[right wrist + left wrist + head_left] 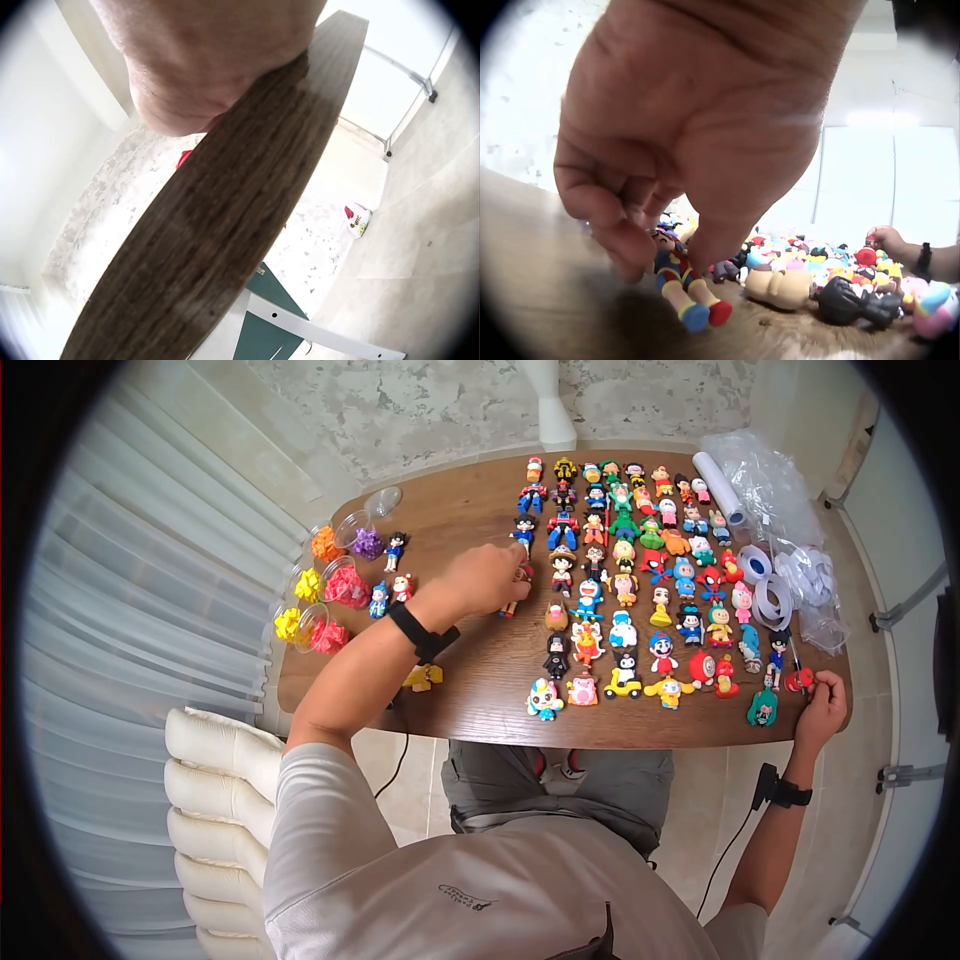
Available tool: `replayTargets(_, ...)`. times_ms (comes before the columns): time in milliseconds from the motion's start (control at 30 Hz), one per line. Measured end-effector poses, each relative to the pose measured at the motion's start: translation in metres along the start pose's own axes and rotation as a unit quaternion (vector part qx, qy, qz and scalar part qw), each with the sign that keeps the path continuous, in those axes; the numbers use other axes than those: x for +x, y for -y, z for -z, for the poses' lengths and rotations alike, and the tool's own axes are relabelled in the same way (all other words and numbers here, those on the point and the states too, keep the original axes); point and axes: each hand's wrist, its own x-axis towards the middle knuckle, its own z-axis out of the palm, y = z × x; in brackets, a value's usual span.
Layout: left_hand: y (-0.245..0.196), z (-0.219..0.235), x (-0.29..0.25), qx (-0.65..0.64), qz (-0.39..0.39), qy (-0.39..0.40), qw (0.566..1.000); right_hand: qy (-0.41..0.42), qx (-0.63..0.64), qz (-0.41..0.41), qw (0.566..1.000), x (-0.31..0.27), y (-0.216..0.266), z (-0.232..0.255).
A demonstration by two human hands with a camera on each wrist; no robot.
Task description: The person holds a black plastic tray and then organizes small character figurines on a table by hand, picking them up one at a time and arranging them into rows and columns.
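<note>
In the head view my left hand (485, 580) reaches over the left side of the figurine rows. Its thumb and fingers pinch a small figurine (676, 274) in a red and blue suit, with one blue and one red shoe, close over the wood; the fingers partly cover its head. Just above that hand lies a dark-haired figurine in blue (523, 532). At the table's right edge my right hand (825, 707) has curled fingers at a red object (799, 680) with a slim shaft; its kind is unclear. A teal-haired figurine (763, 707) lies beside it.
Many figurines lie in rows on the wooden table (470, 715). Clear cups (352, 528) and colourful crinkled bundles (347, 586) sit at the left. Tape rolls (772, 603), a white roll (720, 488) and clear plastic bags (770, 470) lie at the right. A cream cushioned seat (215, 780) stands nearby.
</note>
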Motion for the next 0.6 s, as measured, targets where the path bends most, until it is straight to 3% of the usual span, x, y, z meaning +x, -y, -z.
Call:
replayTargets(367,-0.004,-0.011,0.004,-0.016,0.002,-0.054,0.998,0.0,0.017,0.021,1.0,0.002,-0.007,0.001)
replayTargets(467,0.005,0.005,-0.003,0.029,0.017,-0.038,0.999,0.001,0.016,0.023,1.0,0.002,-0.009,0.002)
replayTargets(533,0.039,0.021,-0.008,0.036,0.022,-0.055,0.998,0.004,0.015,0.023,1.0,0.003,-0.009,0.003)
replayTargets(600,0.067,0.038,-0.018,0.087,0.102,-0.026,0.991,0.004,0.008,0.022,1.0,0.003,-0.009,0.003)
